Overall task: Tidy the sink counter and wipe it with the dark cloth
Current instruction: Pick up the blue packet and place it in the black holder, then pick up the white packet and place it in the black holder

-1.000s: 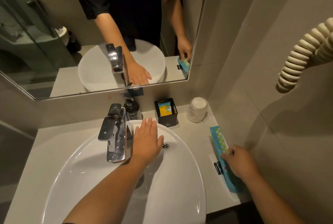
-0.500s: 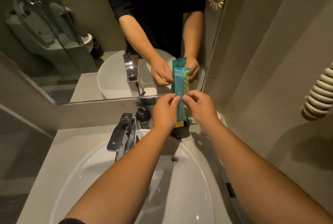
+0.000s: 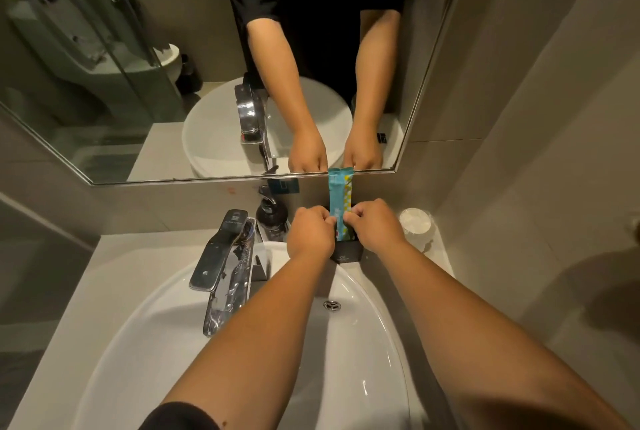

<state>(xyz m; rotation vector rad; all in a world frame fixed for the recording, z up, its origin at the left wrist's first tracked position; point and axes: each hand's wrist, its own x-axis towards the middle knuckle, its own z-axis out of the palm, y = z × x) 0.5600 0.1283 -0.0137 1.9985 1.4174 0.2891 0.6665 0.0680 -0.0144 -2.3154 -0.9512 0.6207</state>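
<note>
A long teal packet (image 3: 338, 199) stands upright with its lower end inside the small black box (image 3: 348, 252) at the back of the counter (image 3: 114, 267). My left hand (image 3: 310, 234) pinches the packet's left edge and my right hand (image 3: 375, 225) pinches its right edge, just above the box. The packet's top reaches the mirror's lower frame. No dark cloth is visible.
A white basin (image 3: 367, 343) with a chrome tap (image 3: 225, 263) fills the near counter. A dark soap pump bottle (image 3: 272, 216) stands behind the tap. A wrapped white cup (image 3: 415, 221) sits at the back right by the wall. The mirror (image 3: 104, 100) hangs above.
My right hand lifted the teal packet off the counter's right side, my left hand left the basin and joined it, and both lowered the packet down into the black box.
</note>
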